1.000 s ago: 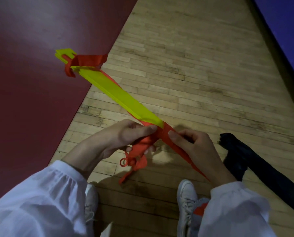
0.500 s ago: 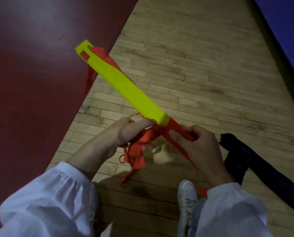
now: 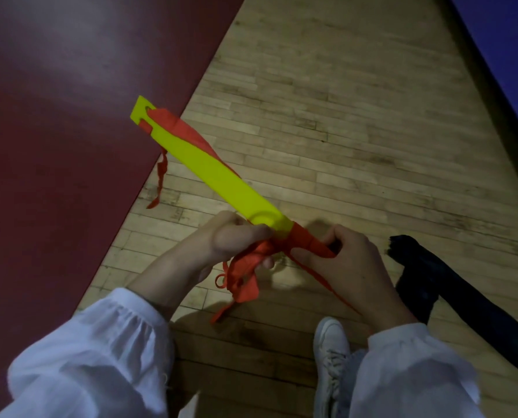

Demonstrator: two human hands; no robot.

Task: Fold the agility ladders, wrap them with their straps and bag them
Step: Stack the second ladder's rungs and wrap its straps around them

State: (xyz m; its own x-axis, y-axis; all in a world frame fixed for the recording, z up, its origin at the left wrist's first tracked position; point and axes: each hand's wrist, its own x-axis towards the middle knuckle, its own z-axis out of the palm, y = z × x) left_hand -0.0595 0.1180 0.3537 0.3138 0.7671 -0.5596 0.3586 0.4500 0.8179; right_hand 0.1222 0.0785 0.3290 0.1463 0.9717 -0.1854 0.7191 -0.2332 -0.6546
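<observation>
One folded bundle of yellow ladder rungs [image 3: 218,176] was held above the wooden floor [image 3: 357,131], slanting from the two hands out to the far left. The left hand [image 3: 230,239] gripped its near end along with bunched orange strap [image 3: 245,273]; the right hand [image 3: 351,267] pinched the strap wound round that end. One strap tail [image 3: 161,179] dangled at the far end. One dark bag [image 3: 451,285] lay on the floor at right, near one white shoe [image 3: 330,351].

Dim and slightly soft all over, darkest toward the corners, with a pale sheen of glare on the red mat [image 3: 79,55] and blurred-edged shadows on the wooden floor [image 3: 342,131].
</observation>
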